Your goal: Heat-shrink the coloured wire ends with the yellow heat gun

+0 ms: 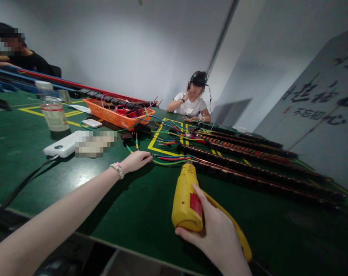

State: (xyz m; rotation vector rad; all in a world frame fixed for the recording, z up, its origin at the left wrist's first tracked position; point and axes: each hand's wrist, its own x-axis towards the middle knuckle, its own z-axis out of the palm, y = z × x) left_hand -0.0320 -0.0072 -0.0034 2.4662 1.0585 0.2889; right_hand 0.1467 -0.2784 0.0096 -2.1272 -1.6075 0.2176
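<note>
My right hand [217, 230] is wrapped round a yellow heat gun [186, 199] with a red label. Its nozzle points away from me and meets the colored wires [174, 158] near the end of a long black strip [237, 174]. At the left ends of those wires, my left hand [136, 161] lies low over the green table with its fingers pinched together on the wire ends. A beaded bracelet is on that wrist. Further strips with copper-colored lines and loose wire ends [168, 142] lie behind, running off to the right.
An orange basket [119, 117] holds red and black parts. On the left are a bottle [53, 115], a white power bank with a black cable [66, 145] and a small white case [92, 123]. One person [191, 103] sits across the table [110, 207], another at far left.
</note>
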